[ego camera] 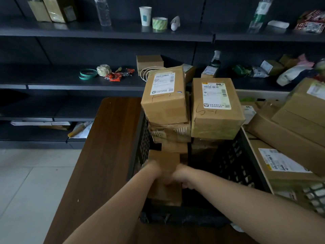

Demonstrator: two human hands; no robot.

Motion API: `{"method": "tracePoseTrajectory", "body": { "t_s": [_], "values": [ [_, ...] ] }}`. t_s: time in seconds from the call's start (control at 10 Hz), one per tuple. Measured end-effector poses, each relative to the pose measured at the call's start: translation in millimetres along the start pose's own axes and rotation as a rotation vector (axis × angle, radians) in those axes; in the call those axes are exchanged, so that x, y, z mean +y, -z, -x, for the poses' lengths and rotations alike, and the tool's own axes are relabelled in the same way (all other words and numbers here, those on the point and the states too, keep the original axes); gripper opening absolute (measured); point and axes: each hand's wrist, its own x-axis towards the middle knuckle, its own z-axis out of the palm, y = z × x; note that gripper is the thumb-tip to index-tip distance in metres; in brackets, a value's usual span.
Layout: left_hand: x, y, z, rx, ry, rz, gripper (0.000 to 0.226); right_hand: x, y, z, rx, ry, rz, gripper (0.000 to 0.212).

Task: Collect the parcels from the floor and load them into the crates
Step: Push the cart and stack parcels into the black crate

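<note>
A black mesh crate (233, 166) stands on a dark wooden table (105, 155). Both my hands reach into its near left part. My left hand (152, 170) and my right hand (181, 176) grip a small brown cardboard parcel (165, 192) from either side, low inside the crate. Behind it, more parcels are stacked; two labelled boxes top the pile, one on the left (164, 95) and one on the right (216, 110), both rising above the rim. The hands are blurred.
A second crate (314, 196) to the right holds large labelled boxes (284, 166). Dark shelves (70, 30) behind carry bottles, a cup, tape rolls and small packages. Pale floor tiles (26, 182) lie left of the table.
</note>
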Motion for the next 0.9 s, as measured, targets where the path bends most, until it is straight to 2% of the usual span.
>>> {"method": "tracePoseTrajectory", "body": {
  "t_s": [0.1,0.2,0.3,0.4,0.5,0.6,0.7,0.8,0.9],
  "values": [
    [-6,-19,-5,-0.177,-0.114,-0.474,0.042,2,-4,-16,-0.041,-0.024,0.217,0.049],
    [-7,-23,-7,-0.226,-0.112,-0.575,0.050,1,-6,-17,-0.091,0.027,0.297,0.049],
    [7,-2,-5,0.033,-0.253,-0.312,0.034,-11,25,17,0.200,0.379,0.368,0.040],
    [47,33,23,0.317,-0.573,0.188,0.024,-25,73,89,0.606,0.846,0.101,0.035],
    [97,54,50,0.393,-0.684,0.466,0.028,-33,125,130,0.981,1.001,-0.106,0.023],
    [125,57,50,0.359,-0.620,0.550,0.050,-27,174,115,1.176,0.780,-0.042,0.043],
    [139,45,44,0.259,-0.561,0.582,0.056,-8,196,89,0.934,0.434,-0.110,0.073],
    [144,32,47,0.241,-0.581,0.631,0.043,4,190,70,0.777,0.431,-0.237,0.065],
    [127,28,59,0.293,-0.606,0.711,0.041,13,172,77,0.804,0.516,-0.269,0.059]
  ]
}}
